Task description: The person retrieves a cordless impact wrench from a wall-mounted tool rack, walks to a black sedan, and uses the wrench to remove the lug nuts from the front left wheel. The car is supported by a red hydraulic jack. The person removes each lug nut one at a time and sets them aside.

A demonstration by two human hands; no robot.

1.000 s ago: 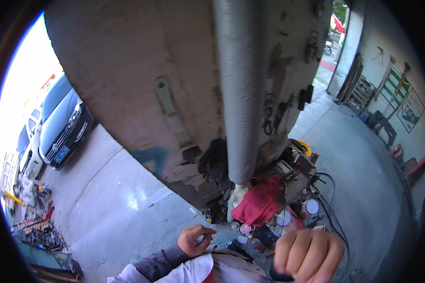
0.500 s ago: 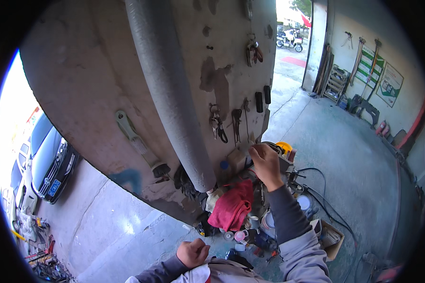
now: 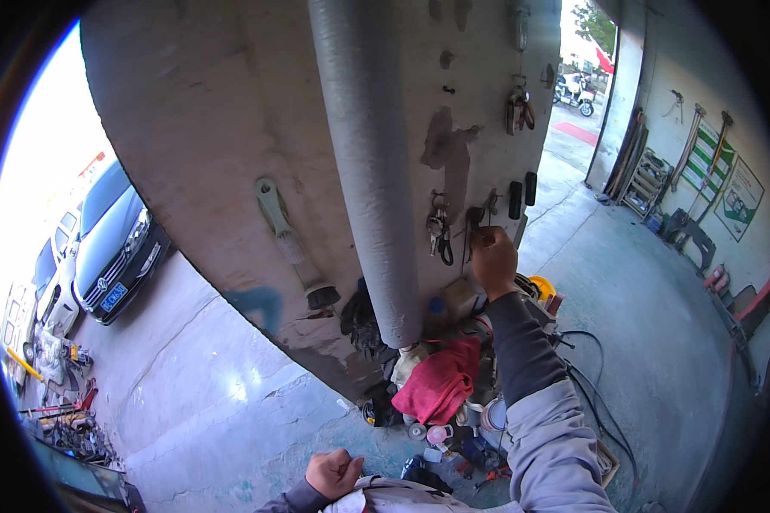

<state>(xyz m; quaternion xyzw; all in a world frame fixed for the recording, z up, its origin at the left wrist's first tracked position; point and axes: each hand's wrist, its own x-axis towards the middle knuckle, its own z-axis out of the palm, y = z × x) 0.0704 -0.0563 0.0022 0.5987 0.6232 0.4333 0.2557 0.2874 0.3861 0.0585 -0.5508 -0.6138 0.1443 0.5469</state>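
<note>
My right hand (image 3: 494,263) is raised in front of the brown wall panel, its fingers pinched together beside a thin hanging tool with a dark top (image 3: 473,219). What it grips, if anything, is hidden behind the fingers. Low in front of my body, my left hand (image 3: 333,474) is curled into a loose fist, and nothing shows in it. A bunch of keys (image 3: 439,231) hangs left of my right hand. Two black cylindrical pieces (image 3: 515,200) are fixed above and to its right. Below lies a crumpled red cloth (image 3: 441,380).
A thick grey pipe (image 3: 368,171) runs down the panel (image 3: 205,128); a green-handled brush (image 3: 287,231) hangs left of it. Cans, bottles and tools clutter the floor under the cloth. Black hoses (image 3: 597,359) lie at the right. A dark car (image 3: 118,244) stands at the left.
The view has shifted, so the panel sits further right. My right hand has moved up and left against the panel, to the hanging tools. My left hand stays low and curled.
</note>
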